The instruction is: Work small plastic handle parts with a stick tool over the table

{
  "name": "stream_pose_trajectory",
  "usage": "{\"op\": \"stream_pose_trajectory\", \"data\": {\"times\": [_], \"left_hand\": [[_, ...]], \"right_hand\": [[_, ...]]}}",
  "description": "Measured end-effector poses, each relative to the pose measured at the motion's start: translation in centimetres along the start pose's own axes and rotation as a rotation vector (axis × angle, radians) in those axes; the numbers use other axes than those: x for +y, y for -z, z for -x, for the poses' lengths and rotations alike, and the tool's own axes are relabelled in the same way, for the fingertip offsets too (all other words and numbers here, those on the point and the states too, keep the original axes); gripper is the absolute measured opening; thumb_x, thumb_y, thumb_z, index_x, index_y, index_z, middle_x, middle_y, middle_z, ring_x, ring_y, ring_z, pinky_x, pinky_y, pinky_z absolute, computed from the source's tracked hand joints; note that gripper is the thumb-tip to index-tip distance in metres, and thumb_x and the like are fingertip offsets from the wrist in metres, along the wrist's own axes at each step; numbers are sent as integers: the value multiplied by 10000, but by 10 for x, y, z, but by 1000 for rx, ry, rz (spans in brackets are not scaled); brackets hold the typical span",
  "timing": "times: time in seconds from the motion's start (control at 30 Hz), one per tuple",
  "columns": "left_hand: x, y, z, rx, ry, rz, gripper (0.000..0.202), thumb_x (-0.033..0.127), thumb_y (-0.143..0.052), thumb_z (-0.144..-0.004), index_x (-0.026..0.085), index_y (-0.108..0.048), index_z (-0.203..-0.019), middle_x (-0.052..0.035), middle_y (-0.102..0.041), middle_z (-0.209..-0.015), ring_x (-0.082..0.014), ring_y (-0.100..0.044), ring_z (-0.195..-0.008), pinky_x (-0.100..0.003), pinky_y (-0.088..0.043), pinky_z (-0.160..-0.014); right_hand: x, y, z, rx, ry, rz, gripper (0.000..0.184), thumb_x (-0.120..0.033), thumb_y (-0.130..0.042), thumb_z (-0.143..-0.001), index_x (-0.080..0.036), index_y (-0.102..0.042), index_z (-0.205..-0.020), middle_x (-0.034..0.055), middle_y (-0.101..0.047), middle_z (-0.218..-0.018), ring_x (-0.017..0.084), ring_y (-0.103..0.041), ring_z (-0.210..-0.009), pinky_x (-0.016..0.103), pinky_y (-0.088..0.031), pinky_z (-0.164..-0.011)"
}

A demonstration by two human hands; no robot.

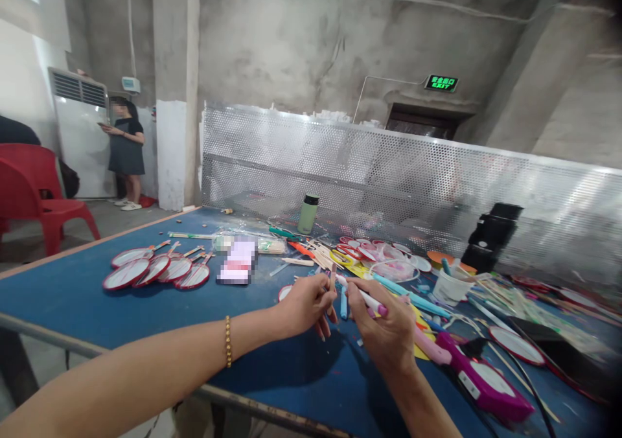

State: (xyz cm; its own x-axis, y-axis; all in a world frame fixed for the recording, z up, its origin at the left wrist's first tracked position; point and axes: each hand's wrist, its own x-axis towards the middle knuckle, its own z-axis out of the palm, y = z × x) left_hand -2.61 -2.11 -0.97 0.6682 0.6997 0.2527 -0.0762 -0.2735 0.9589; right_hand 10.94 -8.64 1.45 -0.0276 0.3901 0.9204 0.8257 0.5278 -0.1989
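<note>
Near the table's middle, my left hand (304, 308) is closed round a small flat wooden stick (333, 277), which stands up from the fingers. My right hand (383, 324) grips a white and pink marker pen (369, 300), its tip end close to the stick. Behind the left hand shows part of a round white disc with a red rim (284, 292); whether it joins the stick cannot be made out. A light blue pen-like piece (344, 303) lies between the hands. Beside my right wrist is a purple device (486, 376) with a pink front part.
Several red-rimmed discs on sticks (170, 268) lie at left, near a phone (237, 261). Farther back are a green bottle (308, 214), yellow scissors (343, 256), a white cup (449, 286) and a perforated metal screen (340, 159). A person (126, 143) stands far left.
</note>
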Motion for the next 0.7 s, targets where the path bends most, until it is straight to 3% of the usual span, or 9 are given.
{"op": "stream_pose_trajectory", "data": {"times": [0.2,0.7], "left_hand": [[2,1,0,-9,-5,14,310,484,-517,-859,194,-408,-857,21,-596,-612,-106,-574,-388,-196,-472,-379],[3,1,1,-3,2,2,270,449,-500,-876,197,-405,-854,18,-596,-617,-120,-575,-394,-216,-469,-376]], "right_hand": [[-1,1,0,-47,34,-28,116,-196,-577,-874,-191,-685,-833,8,-710,-733,127,-663,-629,225,-512,-632],[-1,2,0,-22,2,-17,125,-211,-574,-876,-196,-688,-826,12,-713,-724,135,-665,-623,233,-523,-634]]}}
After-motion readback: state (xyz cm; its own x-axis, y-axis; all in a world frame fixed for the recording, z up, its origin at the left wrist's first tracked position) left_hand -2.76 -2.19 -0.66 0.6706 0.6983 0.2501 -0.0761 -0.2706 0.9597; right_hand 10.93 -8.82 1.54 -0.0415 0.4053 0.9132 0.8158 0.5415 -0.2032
